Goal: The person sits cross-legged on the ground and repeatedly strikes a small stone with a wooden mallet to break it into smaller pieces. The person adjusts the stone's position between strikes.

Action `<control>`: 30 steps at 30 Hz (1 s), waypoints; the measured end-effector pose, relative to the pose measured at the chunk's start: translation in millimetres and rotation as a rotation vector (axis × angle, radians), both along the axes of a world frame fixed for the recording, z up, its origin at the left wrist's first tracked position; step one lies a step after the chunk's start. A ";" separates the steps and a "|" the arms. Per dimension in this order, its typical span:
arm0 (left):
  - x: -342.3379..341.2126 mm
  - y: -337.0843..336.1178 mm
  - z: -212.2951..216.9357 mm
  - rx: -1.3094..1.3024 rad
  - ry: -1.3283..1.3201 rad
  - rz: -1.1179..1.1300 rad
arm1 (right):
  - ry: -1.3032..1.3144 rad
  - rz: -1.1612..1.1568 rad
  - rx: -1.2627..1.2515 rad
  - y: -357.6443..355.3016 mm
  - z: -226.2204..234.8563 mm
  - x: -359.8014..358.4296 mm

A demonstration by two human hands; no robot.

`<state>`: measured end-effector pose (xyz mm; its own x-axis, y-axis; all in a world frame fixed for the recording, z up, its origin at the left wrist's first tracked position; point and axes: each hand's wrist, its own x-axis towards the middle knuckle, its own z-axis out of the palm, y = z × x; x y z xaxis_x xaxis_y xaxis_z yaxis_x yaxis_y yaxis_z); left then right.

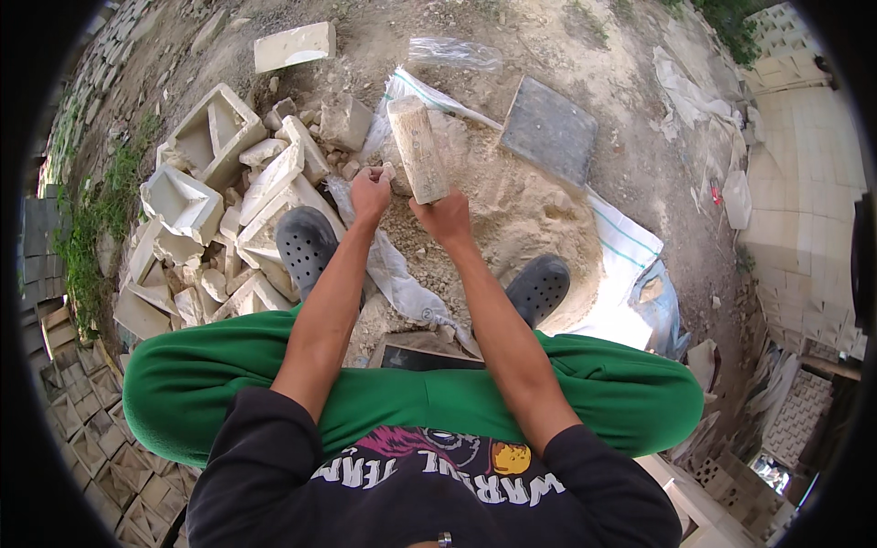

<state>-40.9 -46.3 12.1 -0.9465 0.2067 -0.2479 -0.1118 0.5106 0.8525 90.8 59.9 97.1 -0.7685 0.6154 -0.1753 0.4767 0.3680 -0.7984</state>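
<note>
My right hand (442, 219) is closed around the near end of a thick, pale wooden mallet (417, 146). Its blunt far end points away from me, and any handle is hidden in my fist. Just to the left, my left hand (371, 192) pinches a small pale lump (389, 171), perhaps a bit of broken stone. Beneath both hands lies a heap of tan crushed rubble and powder (521, 205), spread on a white woven sack (626, 224) with green stripes. My feet, in dark clogs (539, 290), stand on either side of this heap.
On the left is a pile of broken cream-coloured blocks (265, 187), some hollow. A dark square slab (550, 130) rests on the heap's far right. Farther off are a pale block (295, 47) and clear plastic (454, 53). Stacked blocks (804, 183) line the right side.
</note>
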 end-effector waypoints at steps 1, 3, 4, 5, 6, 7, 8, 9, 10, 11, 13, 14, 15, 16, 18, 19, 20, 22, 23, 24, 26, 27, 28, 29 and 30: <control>-1.5 1.7 0.0 -0.013 -0.002 -0.017 | -0.013 0.009 0.016 -1.6 -13.2 4.9; -4.5 -0.1 -0.5 -0.035 -0.014 -0.036 | -0.178 0.024 -0.034 -2.6 -26.3 11.8; -5.9 -3.5 -1.1 -0.043 -0.026 -0.038 | -0.330 0.031 -0.099 -2.4 -26.3 14.5; -6.6 -5.5 -1.8 -0.051 -0.038 -0.042 | -0.483 0.037 -0.164 -1.6 -26.5 16.0; -6.1 -7.1 -2.9 -0.032 -0.043 -0.033 | -0.482 0.001 -0.193 -1.1 -31.4 16.1; -6.4 -6.0 -4.2 -0.009 -0.046 -0.026 | -0.480 -0.038 -0.220 2.3 -38.5 13.7; -6.5 -5.3 -5.3 0.014 -0.050 -0.020 | -0.477 -0.078 -0.247 4.6 -45.1 13.8; -6.1 -7.4 -7.2 -0.002 -0.056 -0.014 | -0.424 -0.105 -0.247 3.7 -40.4 14.7; -6.3 -8.8 -7.5 -0.014 -0.061 -0.006 | -0.371 -0.129 -0.243 3.8 -25.5 14.1; -6.7 -10.2 -7.7 -0.027 -0.066 0.003 | -0.317 -0.153 -0.240 4.3 -12.2 13.0; -4.8 -5.2 -0.8 -0.039 -0.040 -0.019 | -0.193 -0.204 -0.156 12.9 1.7 14.9; -3.7 -3.5 2.5 -0.045 -0.027 -0.031 | -0.131 -0.229 -0.114 15.3 4.0 15.9; -4.0 -1.5 3.5 -0.059 -0.016 -0.037 | -0.071 -0.223 -0.066 16.5 3.3 17.6; -4.5 0.0 4.5 -0.074 -0.005 -0.044 | -0.010 -0.217 -0.019 16.9 0.2 20.8; -6.2 -0.5 4.2 -0.096 0.011 -0.051 | -0.014 -0.180 0.077 12.3 -4.9 28.8; -6.4 -2.0 2.2 -0.102 0.015 -0.057 | -0.078 -0.154 0.128 6.2 -9.7 36.0; -6.1 -2.2 0.0 -0.107 0.020 -0.063 | -0.143 -0.128 0.177 2.1 -15.8 42.2; -2.9 4.5 6.2 -0.082 0.005 -0.062 | -0.353 -0.165 -0.004 3.9 -57.1 59.4; -0.1 3.0 7.7 -0.076 -0.003 -0.057 | -0.329 -0.178 -0.104 -0.4 -62.7 64.1; 1.1 0.8 5.8 -0.055 0.009 -0.065 | -0.301 -0.190 -0.204 -3.2 -67.0 66.1; 3.4 -2.2 2.2 -0.012 0.030 -0.084 | -0.223 -0.258 -0.277 -5.0 -75.5 68.7; 4.9 -2.6 2.6 -0.020 0.033 -0.080 | -0.185 -0.291 -0.315 -5.9 -74.4 68.4; 6.6 -2.1 3.0 -0.028 0.036 -0.077 | -0.171 -0.301 -0.288 -3.5 -72.9 69.0; 7.9 -0.5 3.3 -0.036 0.040 -0.075 | -0.158 -0.312 -0.261 2.9 -70.9 70.8; 8.2 -1.2 4.5 -0.025 0.040 -0.063 | -0.148 -0.320 -0.242 5.8 -65.1 72.3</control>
